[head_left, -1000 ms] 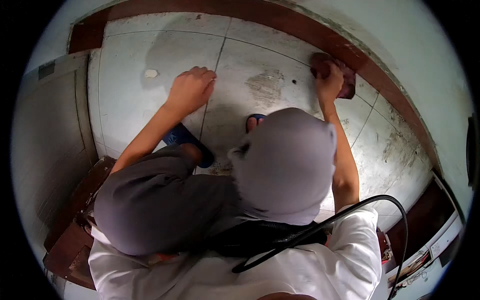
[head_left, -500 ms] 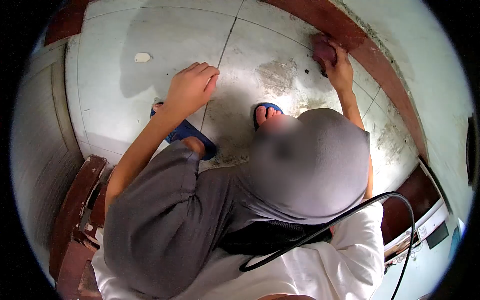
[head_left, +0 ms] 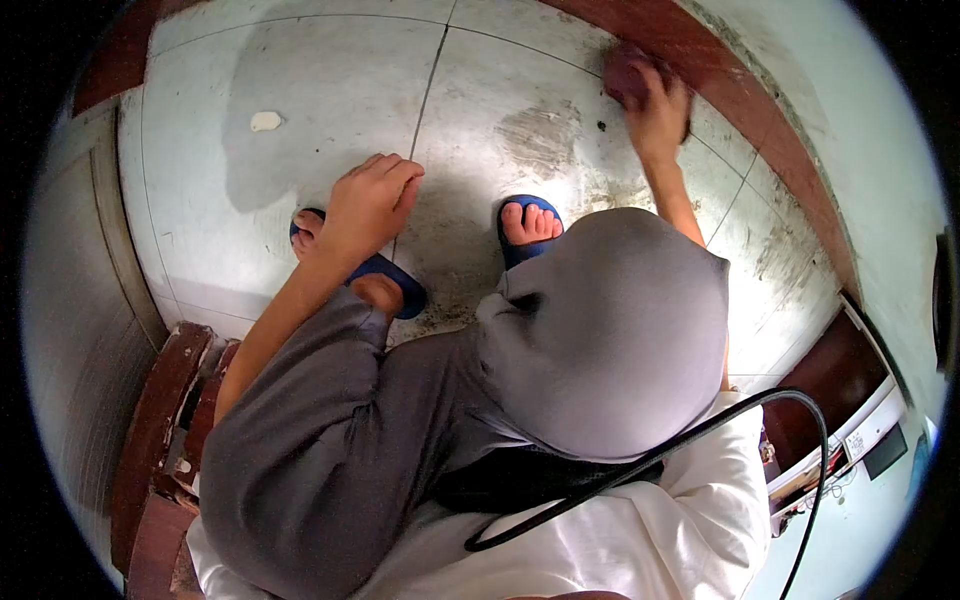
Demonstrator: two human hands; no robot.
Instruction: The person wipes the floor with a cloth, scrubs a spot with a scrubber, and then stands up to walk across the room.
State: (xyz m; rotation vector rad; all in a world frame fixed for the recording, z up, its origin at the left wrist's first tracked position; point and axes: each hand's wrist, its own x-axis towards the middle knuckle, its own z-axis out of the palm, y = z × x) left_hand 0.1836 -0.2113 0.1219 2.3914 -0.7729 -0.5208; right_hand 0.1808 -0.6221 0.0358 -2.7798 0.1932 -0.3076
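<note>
My right hand is on a dark reddish rag, its fingers spread over the cloth against the tiled floor. This spot lies beside the red-brown skirting; the hand is slightly blurred. My left hand hovers over the left slipper, fingers curled in and the back of the hand facing up. Whatever its fingers may hold is hidden. Between the two hands, a dark smudged dirt patch marks the tile.
A small whitish piece lies on the floor at upper left. Blue slippers are on my feet. Red-brown wooden furniture stands at lower left, near a grey door. A black cable loops across my lap.
My right hand has shifted slightly left and up in view with the rag, now blurred. The whole scene has also shifted a little left. My left hand remains curled, appearing slightly lower.
</note>
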